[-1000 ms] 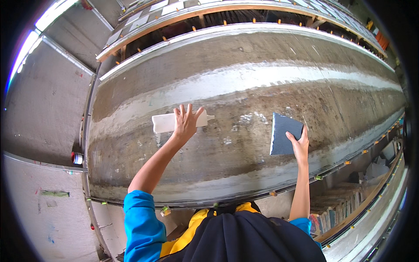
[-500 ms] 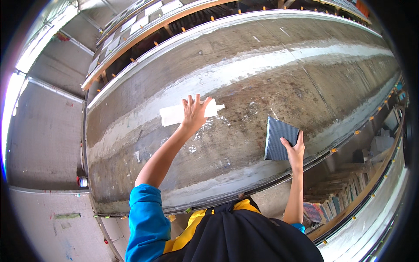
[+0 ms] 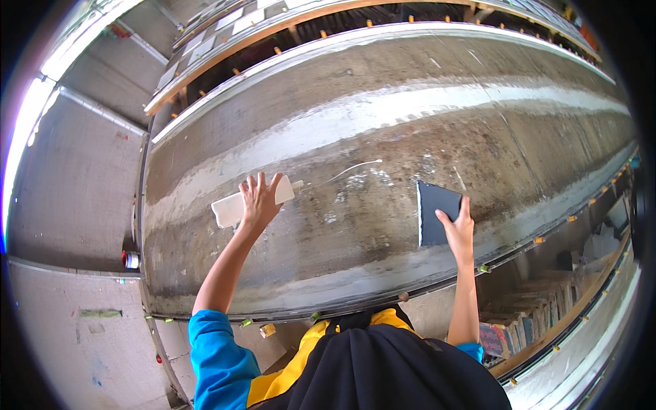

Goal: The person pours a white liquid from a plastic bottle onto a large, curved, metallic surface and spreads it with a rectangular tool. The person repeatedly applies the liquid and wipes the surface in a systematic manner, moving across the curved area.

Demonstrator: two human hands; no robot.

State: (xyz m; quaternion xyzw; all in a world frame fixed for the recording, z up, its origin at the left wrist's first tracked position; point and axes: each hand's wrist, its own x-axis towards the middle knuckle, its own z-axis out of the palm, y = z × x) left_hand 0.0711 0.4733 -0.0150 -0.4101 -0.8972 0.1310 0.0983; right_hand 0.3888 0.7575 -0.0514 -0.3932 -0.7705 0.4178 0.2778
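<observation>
My left hand (image 3: 258,201) presses a long white bottle or tube (image 3: 236,206) flat against the grey concrete beam face (image 3: 383,137), fingers spread over it. A thin white line of paste (image 3: 352,169) runs from its nozzle to the right across the concrete. My right hand (image 3: 456,229) holds a dark grey rectangular tile or board (image 3: 436,212) by its lower right corner, flat against the same surface.
Wooden formwork with orange caps (image 3: 287,27) runs above the beam. A small red and white can (image 3: 130,260) stands at the left ledge. Stacked bricks or blocks (image 3: 526,328) lie lower right. Grey walls (image 3: 68,171) are at the left.
The view has swung, so both hands sit lower on the concrete face. A white paste line now shows at the nozzle. Both hands keep hold of their things.
</observation>
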